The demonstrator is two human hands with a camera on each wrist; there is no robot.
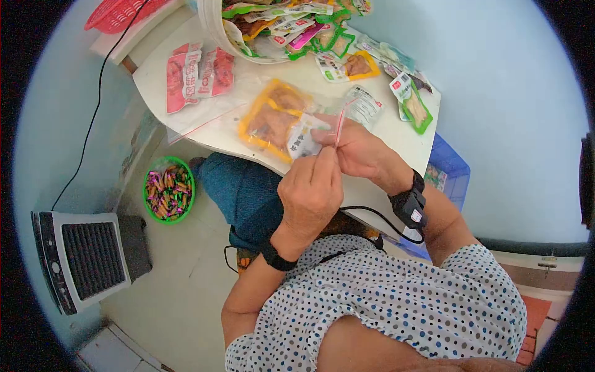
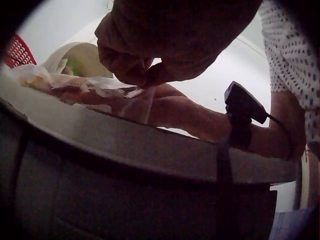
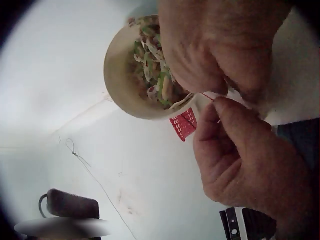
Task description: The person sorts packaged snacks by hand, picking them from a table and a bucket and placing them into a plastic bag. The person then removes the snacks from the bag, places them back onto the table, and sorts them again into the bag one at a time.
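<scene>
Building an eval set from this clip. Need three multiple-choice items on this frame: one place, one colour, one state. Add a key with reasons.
1. Where does the round green plastic basket of wrapped sweets stand?
A. on a chair
B. on the floor
C. on a shelf

2. What colour is the zip strip of the clear plastic bag?
A. red
B. blue
C. green

3. What are the left hand and the right hand doing?
A. both lie flat in the lap
B. only the right touches the bag
C. both pinch the bag's strip

Key:
1 B: the basket sits on the pale floor beside the white table.
2 A: the strip shows red between the fingers.
3 C: fingertips of both hands meet on the strip.
</scene>
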